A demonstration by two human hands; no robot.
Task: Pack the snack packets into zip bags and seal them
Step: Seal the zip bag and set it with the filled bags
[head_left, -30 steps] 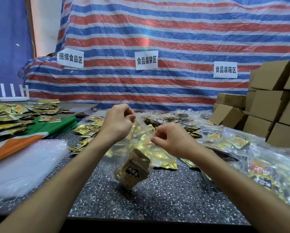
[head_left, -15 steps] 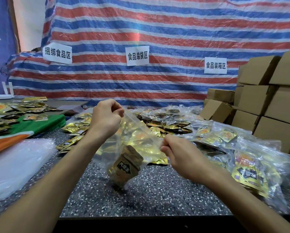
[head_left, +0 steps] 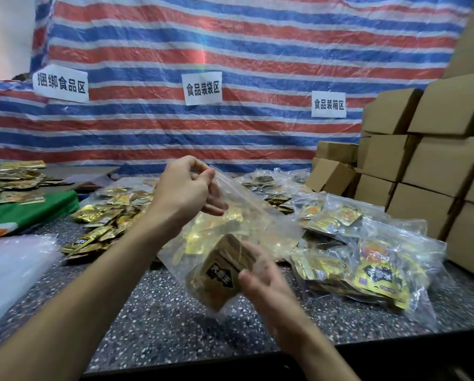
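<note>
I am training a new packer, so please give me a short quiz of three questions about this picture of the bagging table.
1. True or false: the left hand pinches the top edge of the zip bag.
2. Where are the boxes stacked? A) on the left side B) on the right side C) under the table
3. Fill in: the packets inside the held bag are gripped at its lower end by the ___ hand.

Key: 1 true; 2 B; 3 right, that is the right hand.
</note>
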